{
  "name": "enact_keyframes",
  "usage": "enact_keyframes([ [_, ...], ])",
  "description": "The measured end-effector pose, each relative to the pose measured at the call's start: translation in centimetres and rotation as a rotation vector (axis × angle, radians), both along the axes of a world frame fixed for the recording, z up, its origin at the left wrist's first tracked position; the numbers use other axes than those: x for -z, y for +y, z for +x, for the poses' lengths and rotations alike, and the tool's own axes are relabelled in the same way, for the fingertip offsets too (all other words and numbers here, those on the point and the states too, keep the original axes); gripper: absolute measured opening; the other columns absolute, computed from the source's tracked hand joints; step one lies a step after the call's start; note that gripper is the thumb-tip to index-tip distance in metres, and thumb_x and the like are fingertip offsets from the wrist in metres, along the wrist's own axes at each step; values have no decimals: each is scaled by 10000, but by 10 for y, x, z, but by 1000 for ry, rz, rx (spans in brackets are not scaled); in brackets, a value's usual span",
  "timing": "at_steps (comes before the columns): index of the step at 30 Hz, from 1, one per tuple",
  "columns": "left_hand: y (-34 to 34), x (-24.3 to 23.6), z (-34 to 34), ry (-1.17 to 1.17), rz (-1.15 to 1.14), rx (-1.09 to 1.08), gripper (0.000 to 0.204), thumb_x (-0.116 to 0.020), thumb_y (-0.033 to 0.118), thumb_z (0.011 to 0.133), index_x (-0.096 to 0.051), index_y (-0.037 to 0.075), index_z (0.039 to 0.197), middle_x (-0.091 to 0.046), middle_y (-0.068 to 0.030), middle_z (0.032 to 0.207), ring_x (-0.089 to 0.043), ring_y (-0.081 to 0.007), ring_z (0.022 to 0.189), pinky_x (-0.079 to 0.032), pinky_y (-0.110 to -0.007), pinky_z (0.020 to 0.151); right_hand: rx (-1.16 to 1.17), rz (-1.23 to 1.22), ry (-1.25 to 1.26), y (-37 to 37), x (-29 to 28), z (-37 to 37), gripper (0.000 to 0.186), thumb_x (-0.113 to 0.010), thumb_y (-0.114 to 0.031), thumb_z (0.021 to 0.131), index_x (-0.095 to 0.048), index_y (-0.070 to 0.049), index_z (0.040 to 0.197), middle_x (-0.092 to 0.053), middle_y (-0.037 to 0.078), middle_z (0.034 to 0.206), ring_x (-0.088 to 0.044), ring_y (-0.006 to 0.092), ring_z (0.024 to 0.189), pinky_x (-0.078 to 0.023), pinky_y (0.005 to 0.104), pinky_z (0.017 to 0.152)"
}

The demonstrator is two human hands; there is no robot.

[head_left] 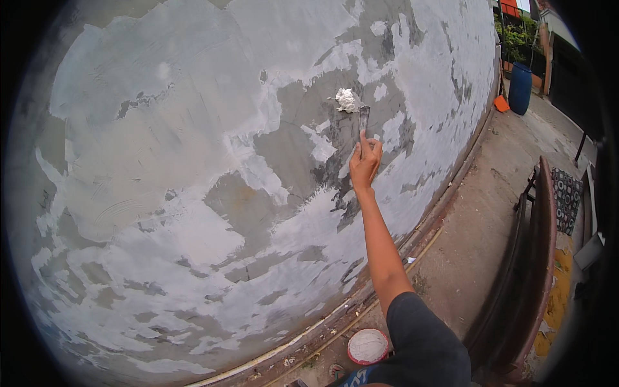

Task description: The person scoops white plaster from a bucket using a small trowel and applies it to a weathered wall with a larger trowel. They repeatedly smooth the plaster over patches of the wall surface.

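My right hand (365, 162) reaches up to the wall, its fingers wrapped round a putty knife (364, 120). The blade points upward, close to the wall's surface. Right at its tip sits a thick lump of white putty (347, 100); whether it rests on the blade or sticks to the wall I cannot tell. Patches of whitish putty cover much of the grey wall (271, 142), with bare darker areas between them. Low down by the wall's foot stands a round red-rimmed bucket (387, 348) filled with white putty. My left hand is out of sight.
A dark brown bench-like piece (548, 245) stands to the right, with a patterned cloth (567, 200) beyond it. Farther off are a blue barrel (520, 89) and an orange dustpan-like object (501, 104). A pipe-like edge (303, 338) runs along the wall's foot.
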State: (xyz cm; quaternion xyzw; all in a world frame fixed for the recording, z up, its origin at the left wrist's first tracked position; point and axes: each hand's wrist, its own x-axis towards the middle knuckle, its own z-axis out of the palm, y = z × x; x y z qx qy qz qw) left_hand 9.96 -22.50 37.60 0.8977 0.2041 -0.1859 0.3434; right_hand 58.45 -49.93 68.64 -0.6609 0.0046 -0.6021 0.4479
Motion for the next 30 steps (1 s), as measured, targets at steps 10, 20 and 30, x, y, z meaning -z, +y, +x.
enact_keyframes([
  [10, 22, 6, -53, 23, 14, -19, 276, -560, 246, 787, -748, 240, 990, -633, -104, 610, -611, -263, 551, -474, -390, 556, -225, 301, 218, 19, -10, -27, 420, -542, -44, 917, -504, 0, 1333, -491, 159, 1038, -537, 252, 914, -469, 354, 773],
  [20, 21, 35, -121, 86, 57, 32, 274, -561, 250, 782, -754, 239, 976, -637, -98, 610, -613, -262, 551, -473, -390, 552, -475, -202, 325, 27, 12, -98, 442, -584, -51, 875, -519, 49, 1301, -541, 187, 980, -564, 302, 847, -469, 376, 771],
  [30, -103, -104, 52, -180, -930, -252, 477, -488, 439, 953, -546, 152, 1329, -463, -98, 1395, -389, -234, 1314, -383, -423, 1005, -1568, 677, 681, -62, 40, -285, 240, -631, -143, 917, -602, -3, 1110, -669, 99, 923, -636, 128, 754, -512, 228, 636],
])
